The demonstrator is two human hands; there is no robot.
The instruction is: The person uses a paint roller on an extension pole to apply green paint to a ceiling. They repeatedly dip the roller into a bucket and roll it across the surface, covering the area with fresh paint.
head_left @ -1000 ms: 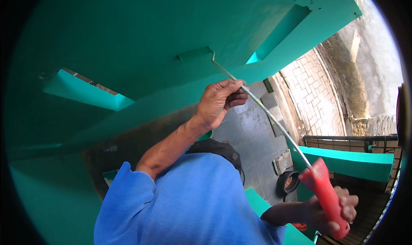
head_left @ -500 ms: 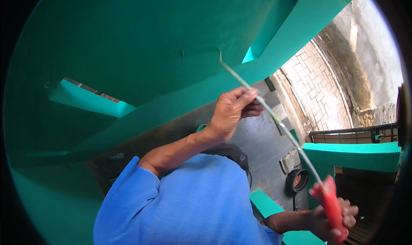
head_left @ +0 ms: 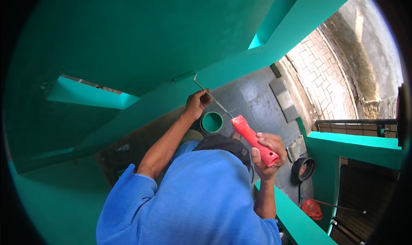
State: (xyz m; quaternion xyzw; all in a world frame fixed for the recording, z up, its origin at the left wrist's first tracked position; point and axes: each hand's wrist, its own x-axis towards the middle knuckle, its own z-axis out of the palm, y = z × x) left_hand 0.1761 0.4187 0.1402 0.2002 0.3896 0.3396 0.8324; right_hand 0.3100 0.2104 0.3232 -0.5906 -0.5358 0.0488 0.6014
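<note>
Both of my hands hold a long-rodded paint roller (head_left: 221, 106). My right hand (head_left: 271, 152) is wrapped round the lower part of its red plastic handle (head_left: 249, 135). Farther up, my left hand (head_left: 197, 104) pinches the thin metal rod near its bend. The narrow green-coated roller head (head_left: 183, 76) lies against the green wall (head_left: 167, 39), low down toward the floor. Just below my left hand, a round bucket (head_left: 204, 129) of green paint stands on the floor.
Two slot-like openings (head_left: 92, 92) cut through the wall. Grey tiles (head_left: 253, 90) cover the floor. At right are a black pot (head_left: 304, 169), loose blocks (head_left: 296, 149), a red plastic bag (head_left: 312, 210) and a green ledge (head_left: 356, 145). Beyond the edge lies a paved path (head_left: 322, 69).
The roller head has moved down the wall. My right hand has come up and inward with the handle, my left hand has shifted left and lower, and the paint bucket now shows more fully.
</note>
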